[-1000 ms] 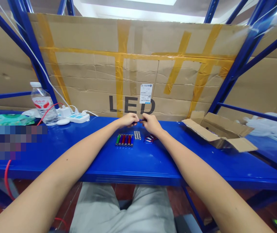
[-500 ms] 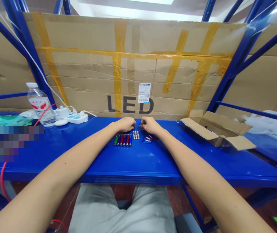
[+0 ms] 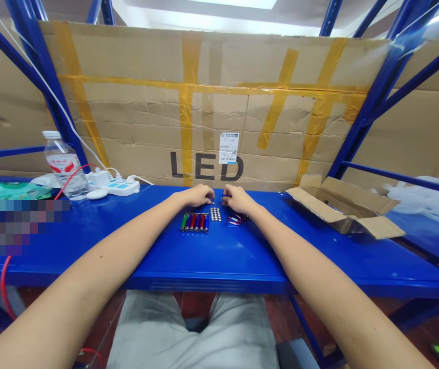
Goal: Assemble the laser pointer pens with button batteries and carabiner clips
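Observation:
My left hand (image 3: pixel 201 195) is closed in a pinch just behind a block of small round silver button cells (image 3: pixel 215 214). A tiny shiny spot shows at its fingertips, too small to make out. Across from it, my right hand (image 3: pixel 237 198) grips a small dark-blue flashlight tube (image 3: pixel 225 196), mostly covered by the fingers. Several green, purple, red and blue mini flashlight tubes (image 3: pixel 194 222) lie side by side in front of my left hand. Below my right wrist sits a small heap of red and blue carabiner clips (image 3: pixel 234 221), partly hidden by the hand.
An open cardboard box (image 3: pixel 342 205) stands on the blue table (image 3: pixel 211 259) at the right. Toward the left are a water bottle (image 3: pixel 63 166), a white power strip (image 3: pixel 121 185) with cables and a green packet (image 3: pixel 14 191). A tall cardboard sheet (image 3: pixel 146 118) closes off the back.
My left fingers have lifted and drawn slightly back from the table, showing the shiny spot beneath them. My right hand stays in nearly the same place with the blue tube.

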{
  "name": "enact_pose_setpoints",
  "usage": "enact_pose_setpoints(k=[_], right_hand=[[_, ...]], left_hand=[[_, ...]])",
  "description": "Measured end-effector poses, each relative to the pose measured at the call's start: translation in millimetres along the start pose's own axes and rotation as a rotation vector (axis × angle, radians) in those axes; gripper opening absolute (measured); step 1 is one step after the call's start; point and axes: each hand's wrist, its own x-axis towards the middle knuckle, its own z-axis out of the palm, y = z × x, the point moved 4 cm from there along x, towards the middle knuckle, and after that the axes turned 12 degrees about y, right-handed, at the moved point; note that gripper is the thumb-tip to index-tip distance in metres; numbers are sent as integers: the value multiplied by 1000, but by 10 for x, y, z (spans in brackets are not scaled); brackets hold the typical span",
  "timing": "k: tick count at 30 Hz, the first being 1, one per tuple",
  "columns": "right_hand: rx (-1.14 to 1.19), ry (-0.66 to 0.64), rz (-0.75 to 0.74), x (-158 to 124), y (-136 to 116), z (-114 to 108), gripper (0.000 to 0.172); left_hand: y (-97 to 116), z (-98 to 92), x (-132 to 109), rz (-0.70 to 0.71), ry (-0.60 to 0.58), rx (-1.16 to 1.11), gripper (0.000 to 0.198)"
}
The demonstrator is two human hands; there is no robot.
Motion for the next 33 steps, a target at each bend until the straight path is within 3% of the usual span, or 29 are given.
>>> enact_pose_setpoints(k=[7,20,33], right_hand=[[216,-9,9,-5,-7,76,17],[163,-45,-74,-42,-167,29,19],[55,-101,-86,-56,-191,31,18]], left_hand=[[-270,21,-27,-204,-16,-209,23],[-143,3,-42,-331,276,-258,13],[-153,78,-13,-214,96,-358,17]])
